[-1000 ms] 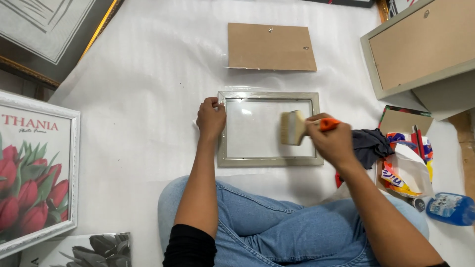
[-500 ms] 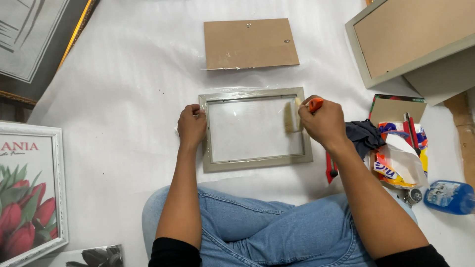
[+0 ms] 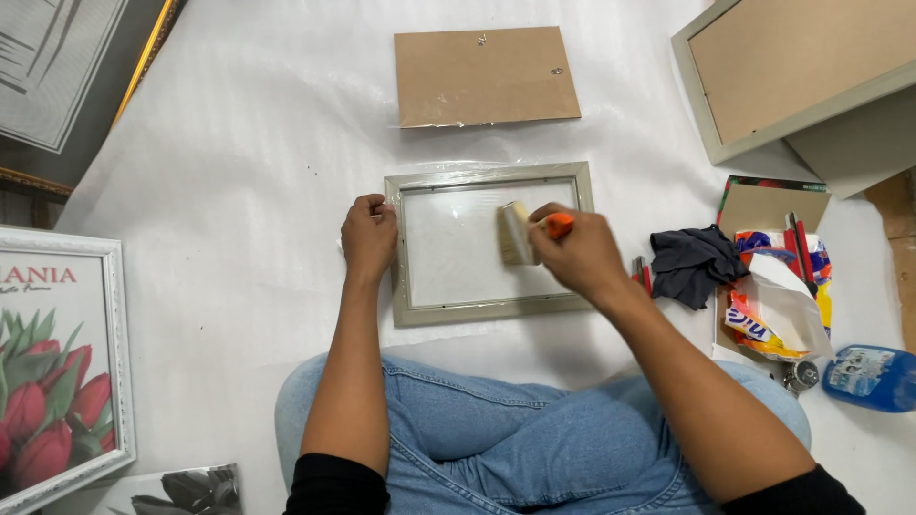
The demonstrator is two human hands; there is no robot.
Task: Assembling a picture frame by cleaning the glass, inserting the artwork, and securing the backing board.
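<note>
We have the small grey-green picture frame (image 3: 489, 315) lying flat on the white sheet (image 3: 239, 191) that covers the floor, just in front of our crossed legs and near the sheet's middle. Over the last second the flat brush (image 3: 516, 233) has travelled from the right side of the glass toward its centre, so the sweep across the pane is under way. Our right hand (image 3: 582, 256) is closed around the brush's orange handle; our left hand (image 3: 370, 238) curls over the frame's left edge, steadying it. The brown backing board (image 3: 487, 76) lies apart toward the sheet's far edge. The right fingers hide most of the handle, and any dust on the glass is too faint to judge.
</note>
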